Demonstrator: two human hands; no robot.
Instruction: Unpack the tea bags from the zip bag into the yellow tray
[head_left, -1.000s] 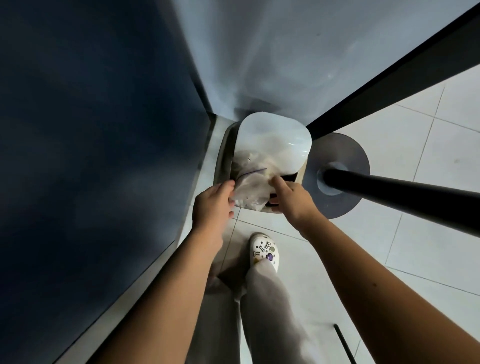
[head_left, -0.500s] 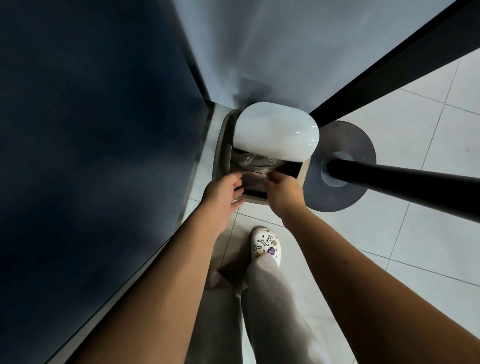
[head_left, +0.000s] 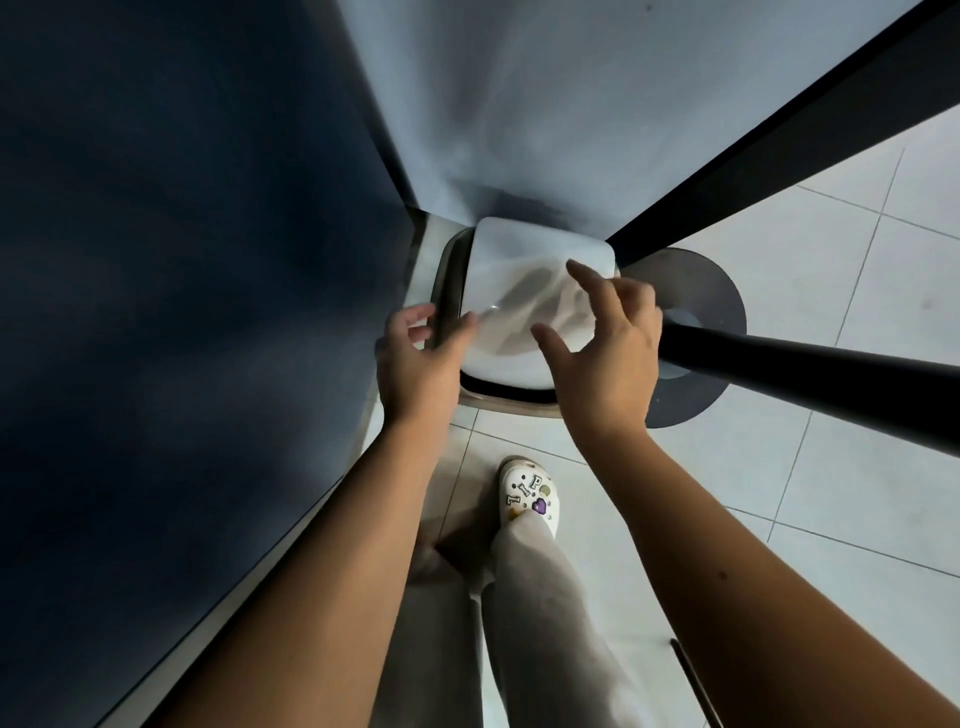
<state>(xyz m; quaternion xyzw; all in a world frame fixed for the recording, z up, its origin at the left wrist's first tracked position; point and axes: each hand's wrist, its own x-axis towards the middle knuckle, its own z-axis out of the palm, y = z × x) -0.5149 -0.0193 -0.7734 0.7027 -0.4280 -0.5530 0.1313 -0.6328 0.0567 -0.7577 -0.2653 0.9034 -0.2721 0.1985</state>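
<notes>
As left hand (head_left: 415, 364) and right hand (head_left: 608, 358) hover empty, fingers spread, over the white-lidded grey bin (head_left: 519, 249), no zip bag or yellow tray shows; unpacking seems done.

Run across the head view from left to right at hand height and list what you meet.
From the left: dark blue wall panel → left hand → glossy white rounded bin lid → right hand → flat grey round stand base → white floor tiles.

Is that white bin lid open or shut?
Almost shut: the glossy white lid covers the grey bin, a narrow dark gap at its near edge.
</notes>
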